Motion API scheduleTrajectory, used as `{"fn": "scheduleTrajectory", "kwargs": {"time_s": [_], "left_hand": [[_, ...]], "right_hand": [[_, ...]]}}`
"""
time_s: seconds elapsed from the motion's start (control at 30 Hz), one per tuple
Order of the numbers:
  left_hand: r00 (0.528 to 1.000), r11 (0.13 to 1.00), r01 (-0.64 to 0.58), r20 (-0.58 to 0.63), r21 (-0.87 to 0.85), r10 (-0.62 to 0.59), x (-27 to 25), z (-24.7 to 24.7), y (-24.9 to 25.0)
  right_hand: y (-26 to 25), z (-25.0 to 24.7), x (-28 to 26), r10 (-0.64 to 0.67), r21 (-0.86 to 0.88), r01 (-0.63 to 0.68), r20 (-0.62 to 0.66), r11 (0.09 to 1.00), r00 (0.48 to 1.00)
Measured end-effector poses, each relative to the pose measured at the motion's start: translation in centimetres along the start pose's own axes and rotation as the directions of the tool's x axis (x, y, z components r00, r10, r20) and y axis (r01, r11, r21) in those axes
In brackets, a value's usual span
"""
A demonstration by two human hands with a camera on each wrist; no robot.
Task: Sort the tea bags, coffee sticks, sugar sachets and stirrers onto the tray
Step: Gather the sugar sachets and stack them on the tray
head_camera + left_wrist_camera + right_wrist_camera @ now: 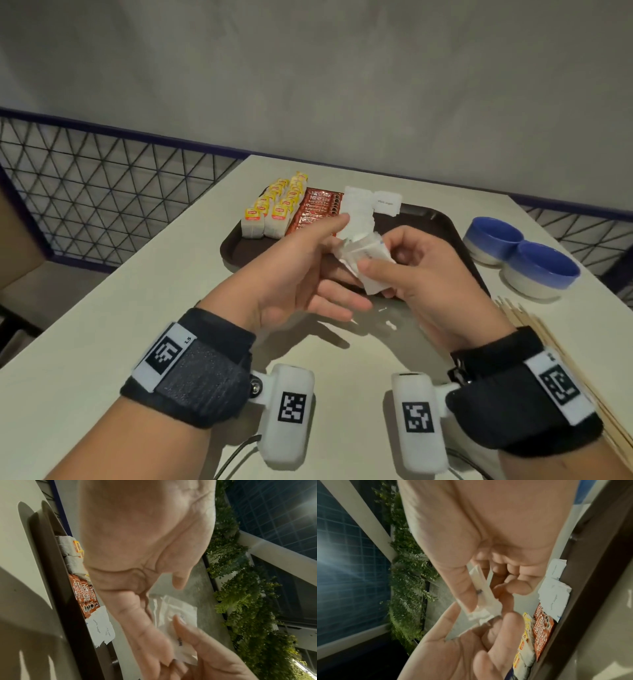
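Note:
A dark brown tray (pixel 428 219) holds tea bags (pixel 270 212) with yellow labels at its left. Red coffee sticks (pixel 315 209) lie beside them, then a row of white sugar sachets (pixel 359 209). Above the tray's near edge, my right hand (pixel 376 274) pinches a small bunch of sugar sachets (pixel 366 250) between thumb and fingers. My left hand (pixel 329 267) is open, thumb out, its straight fingers under and against the bunch. In the wrist views the held sachets (pixel 180 609) (pixel 486 588) sit between both hands. Wooden stirrers (pixel 534 329) lie on the table by my right wrist.
Two blue and white bowls (pixel 496 240) (pixel 541 270) stand to the right of the tray. Small white scraps (pixel 390 324) lie on the table below my hands. A wire mesh railing (pixel 102 192) runs past the table's left edge, and a grey wall stands behind.

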State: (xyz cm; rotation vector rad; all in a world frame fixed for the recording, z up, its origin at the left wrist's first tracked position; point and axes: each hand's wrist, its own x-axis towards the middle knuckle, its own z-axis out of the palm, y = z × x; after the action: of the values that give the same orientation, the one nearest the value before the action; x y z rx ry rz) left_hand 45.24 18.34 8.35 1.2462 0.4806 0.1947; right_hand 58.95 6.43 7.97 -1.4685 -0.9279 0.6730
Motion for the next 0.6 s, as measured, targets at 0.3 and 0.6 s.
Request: {"fn": "scheduleTrajectory", "kwargs": {"time_s": [0.3, 0.6], "left_hand": [[0.967, 0.985, -0.171, -0.196, -0.035, 0.161, 0.8, 0.2, -0.6], [0.999, 0.996, -0.052, 0.003, -0.079, 0.052, 0.3, 0.9, -0.3]], "right_hand": [[0.5, -0.1, -0.8, 0.015, 0.176, 0.003, -0.104, 0.984, 0.994], [0.1, -0.8, -1.2, -0.339, -0.376, 0.258, -0.167, 0.89, 0.926]]}}
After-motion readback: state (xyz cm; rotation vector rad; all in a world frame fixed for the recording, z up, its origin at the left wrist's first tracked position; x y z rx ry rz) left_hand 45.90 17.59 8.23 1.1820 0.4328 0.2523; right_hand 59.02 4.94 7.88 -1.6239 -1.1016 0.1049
